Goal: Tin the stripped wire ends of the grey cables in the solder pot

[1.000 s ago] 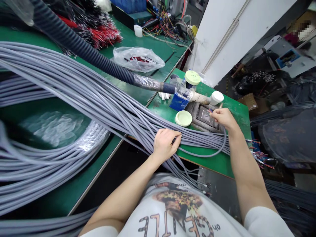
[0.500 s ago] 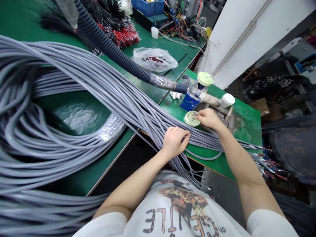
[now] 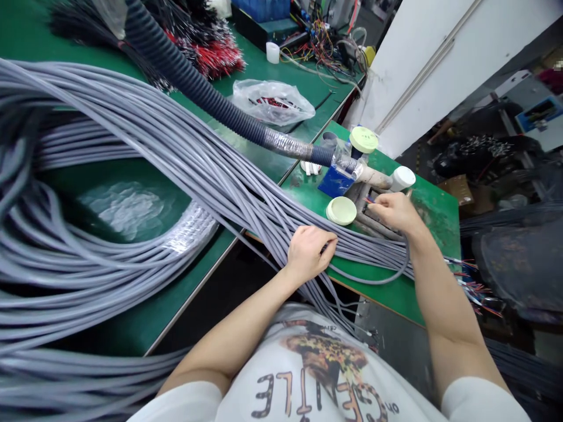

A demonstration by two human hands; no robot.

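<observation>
Left hand: closed over a bundle of grey cables, curled in among the strands.
Right hand: pinching the stripped coloured wire ends of a cable, just above a metal fixture.
Beside the right hand: a pale green lid lying flat on the green workbench.
Beyond the right hand: a white cap and a blue box (partly wrapped in clear plastic).
Beyond the left hand: dark corrugated conduit, foil-taped near its end.
Below the right hand: a loop of grey cable resting on the bench.
</observation>
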